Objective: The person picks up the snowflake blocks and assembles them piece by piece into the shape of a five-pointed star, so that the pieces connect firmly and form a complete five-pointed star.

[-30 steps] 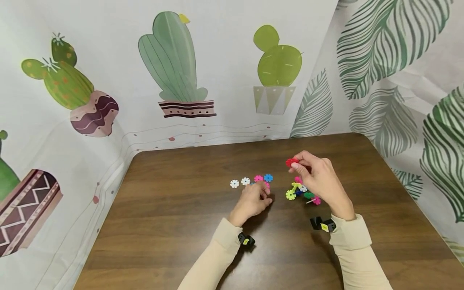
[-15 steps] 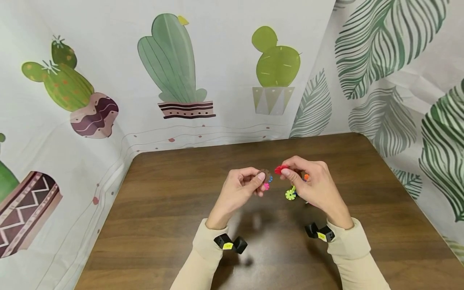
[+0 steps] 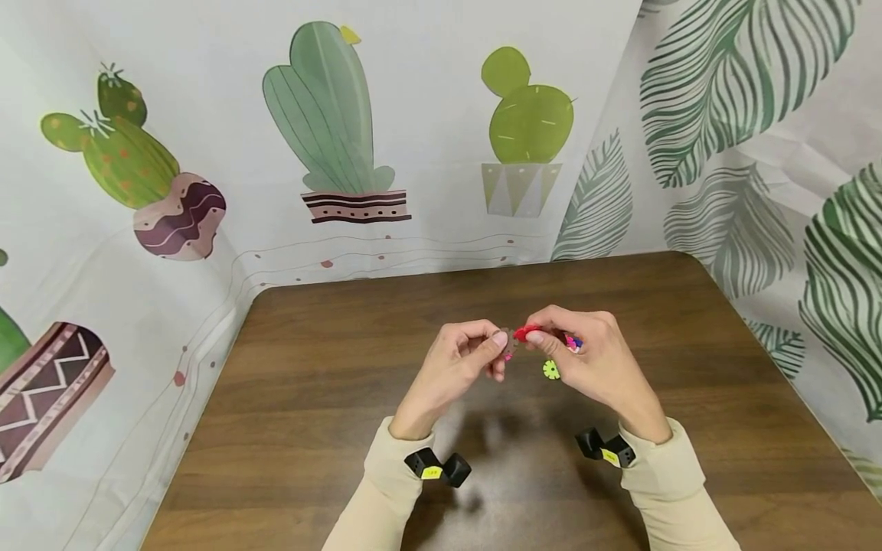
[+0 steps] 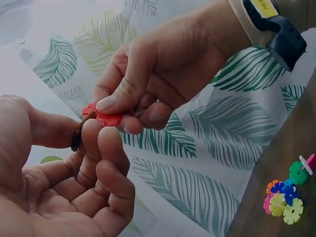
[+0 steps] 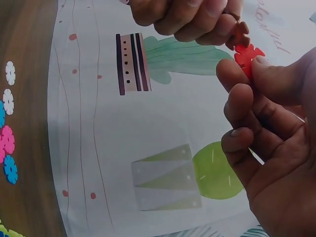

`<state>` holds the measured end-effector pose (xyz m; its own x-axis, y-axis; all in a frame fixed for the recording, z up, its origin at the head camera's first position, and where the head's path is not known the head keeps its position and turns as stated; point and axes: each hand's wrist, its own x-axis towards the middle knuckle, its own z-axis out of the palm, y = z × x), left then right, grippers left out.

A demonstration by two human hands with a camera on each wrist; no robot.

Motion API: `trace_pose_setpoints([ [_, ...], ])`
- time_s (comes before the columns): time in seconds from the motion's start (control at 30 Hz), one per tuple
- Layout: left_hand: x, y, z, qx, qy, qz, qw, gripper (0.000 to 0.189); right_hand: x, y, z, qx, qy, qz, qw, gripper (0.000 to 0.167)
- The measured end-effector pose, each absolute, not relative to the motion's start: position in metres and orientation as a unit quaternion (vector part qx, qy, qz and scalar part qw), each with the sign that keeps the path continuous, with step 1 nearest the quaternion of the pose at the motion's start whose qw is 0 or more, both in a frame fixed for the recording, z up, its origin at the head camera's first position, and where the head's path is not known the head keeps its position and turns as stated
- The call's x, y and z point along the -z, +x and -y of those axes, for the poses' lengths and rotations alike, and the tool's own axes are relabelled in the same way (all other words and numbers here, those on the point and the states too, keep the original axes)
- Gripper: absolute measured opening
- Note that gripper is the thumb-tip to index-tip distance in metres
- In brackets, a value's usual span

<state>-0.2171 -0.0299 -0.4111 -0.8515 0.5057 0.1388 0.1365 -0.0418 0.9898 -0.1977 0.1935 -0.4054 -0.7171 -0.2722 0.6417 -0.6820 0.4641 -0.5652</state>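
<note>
Over the table, my left hand [image 3: 451,363] pinches a brown notched plastic disc [image 5: 240,35] between thumb and fingers. Opposite it, my right hand [image 3: 596,356] holds a red notched disc [image 4: 109,119] with thumb and forefinger. The two discs meet at their edges; in the right wrist view the red one sits against the brown one, at an angle to it. How deep the notches mesh cannot be made out. A joined cluster of colored discs [image 4: 284,195] lies on the table, mostly hidden behind my right hand in the head view.
Loose discs rest on the brown wooden table [image 3: 310,398]: white ones [image 5: 10,73], pink ones [image 5: 6,139] and a blue one [image 5: 11,170]. My left hand covers most of them in the head view. A printed cloth [image 3: 441,115] hangs behind the table.
My left hand has picked up the brown disc from the table and lifted it. My right hand has moved left with the red disc, bringing the two discs into contact.
</note>
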Motion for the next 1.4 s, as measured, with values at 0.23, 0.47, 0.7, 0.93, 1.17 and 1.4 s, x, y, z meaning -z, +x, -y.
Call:
trace_pose_setpoints([
  [0.23,0.411,-0.215,0.030,-0.697,0.229,-0.663,0.148,0.028,0.406,-0.198,-0.192,-0.430,0.316,0.815,0.227,0.006],
  [0.47,0.413,-0.214,0.026,-0.715,0.211,-0.652,0.139,0.028,0.409,-0.197,-0.187,-0.391,0.322,0.823,0.258,0.015],
  [0.7,0.416,-0.220,0.029,-0.690,0.205,-0.680,0.138,0.026,0.409,-0.200,-0.184,-0.374,0.314,0.824,0.288,0.023],
  [0.93,0.439,-0.245,0.036,-0.559,0.201,-0.803,0.035,0.030,0.408,-0.201,-0.188,-0.407,0.233,0.840,0.274,0.022],
  [1.17,0.499,-0.264,0.027,-0.305,0.152,-0.940,-0.020,0.023,0.409,-0.200,-0.191,-0.416,0.225,0.840,0.265,0.020],
  [1.4,0.531,-0.270,0.021,-0.251,0.118,-0.961,-0.013,0.030,0.408,-0.200,-0.194,-0.403,0.227,0.847,0.262,0.019],
])
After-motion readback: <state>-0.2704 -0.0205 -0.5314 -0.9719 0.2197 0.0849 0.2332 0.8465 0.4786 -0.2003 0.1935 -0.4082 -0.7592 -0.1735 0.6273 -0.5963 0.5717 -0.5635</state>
